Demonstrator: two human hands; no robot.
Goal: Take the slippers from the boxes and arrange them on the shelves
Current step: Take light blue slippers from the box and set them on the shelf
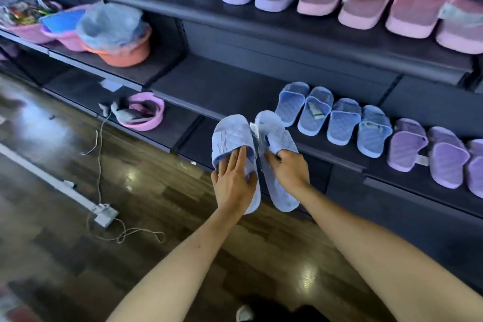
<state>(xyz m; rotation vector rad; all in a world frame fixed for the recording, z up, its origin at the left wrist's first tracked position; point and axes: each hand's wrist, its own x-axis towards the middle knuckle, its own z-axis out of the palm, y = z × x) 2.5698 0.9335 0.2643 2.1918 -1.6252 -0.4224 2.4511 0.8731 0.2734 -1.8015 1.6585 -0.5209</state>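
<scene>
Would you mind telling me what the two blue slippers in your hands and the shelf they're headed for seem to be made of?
Blue slippers: probably soft moulded foam or rubber, matte, with a textured strap and one-piece sole. Shelf: likely painted metal, dark and matte, with thin straight edges and a lipped front.

This is a shop: long dark display shelves carry rows of identical purple, pink and blue slippers, some tagged, with stacked plastic basins shelved nearby above wooden flooring.
</scene>
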